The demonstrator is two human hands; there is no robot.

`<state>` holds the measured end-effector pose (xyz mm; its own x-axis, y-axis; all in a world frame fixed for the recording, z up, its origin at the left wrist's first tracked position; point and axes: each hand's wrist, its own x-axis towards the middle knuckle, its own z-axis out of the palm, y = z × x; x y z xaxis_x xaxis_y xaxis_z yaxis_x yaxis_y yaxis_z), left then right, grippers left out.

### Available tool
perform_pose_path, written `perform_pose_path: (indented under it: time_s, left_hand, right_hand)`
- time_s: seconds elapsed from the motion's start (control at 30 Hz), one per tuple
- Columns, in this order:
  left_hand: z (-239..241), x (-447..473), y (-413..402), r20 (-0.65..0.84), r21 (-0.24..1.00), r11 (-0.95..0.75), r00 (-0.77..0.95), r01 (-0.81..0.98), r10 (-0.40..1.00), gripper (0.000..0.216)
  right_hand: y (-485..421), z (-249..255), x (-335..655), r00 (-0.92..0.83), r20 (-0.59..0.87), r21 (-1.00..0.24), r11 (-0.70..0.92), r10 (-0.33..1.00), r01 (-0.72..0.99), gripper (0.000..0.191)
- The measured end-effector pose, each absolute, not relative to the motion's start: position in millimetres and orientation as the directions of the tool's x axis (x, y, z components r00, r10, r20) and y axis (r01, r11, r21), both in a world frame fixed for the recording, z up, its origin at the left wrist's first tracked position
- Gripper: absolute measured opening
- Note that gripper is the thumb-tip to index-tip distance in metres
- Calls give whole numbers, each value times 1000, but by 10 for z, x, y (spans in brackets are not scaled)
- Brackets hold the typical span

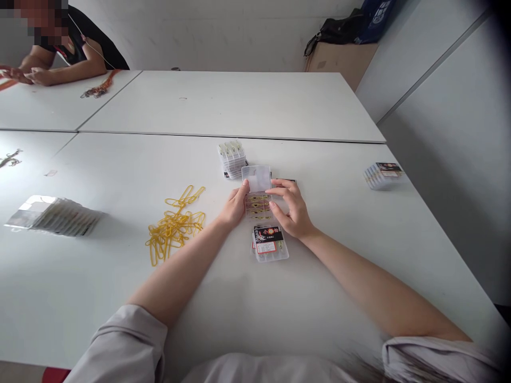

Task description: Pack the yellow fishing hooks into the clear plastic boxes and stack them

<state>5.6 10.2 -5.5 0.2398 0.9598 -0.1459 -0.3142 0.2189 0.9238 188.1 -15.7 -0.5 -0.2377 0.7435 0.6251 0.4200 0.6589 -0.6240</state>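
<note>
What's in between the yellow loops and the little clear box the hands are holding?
Just bare white table, then the left hand, gripping the little clear box on the side facing the yellow loops. The head view shows this.

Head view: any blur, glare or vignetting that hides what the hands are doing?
Head view: even, soft light, faint shadows; the left hand, right hand and the clear box between them are sharp; the sleeves at the bottom edge smear; glare whitens the packet stack; a dark vignette eats the right corners.
</note>
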Motion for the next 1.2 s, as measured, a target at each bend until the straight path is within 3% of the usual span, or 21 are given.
perform_pose_path:
  time_s: [0.13, 0.6, 0.73, 0.9, 1.03, 1.2]
  left_hand:
    - [-48, 40, 86, -153, 917, 241, 276, -319, 949, 55]
    - [55, 68, 40, -105, 885, 253, 362, -391, 926, 36]
    - [47, 66, 43, -89, 876, 252, 375, -412, 923, 36]
    - [41, 72, 43, -73, 890, 241, 400, -388, 913, 40]
    - [20, 77, 51, -50, 907, 211, 404, -365, 914, 40]
    - [5, 74, 54, -39, 912, 198, 405, -359, 913, 41]
  right_hand:
    - [-174, -4, 1866, -288, 642, -533, 683, 711, 499, 23]
    - [-148, -31, 1877, -293, 648, -534, 694, 703, 483, 16]
    - [-144, -45, 1870, -181, 637, -644, 646, 749, 409, 31]
    - [-93, -108, 1871, -130, 452, -859, 470, 882, 201, 53]
    - [-83, -125, 1858, -150, 407, -881, 431, 901, 198, 62]
    - [-101, -116, 1842, -175, 455, -848, 485, 873, 214, 58]
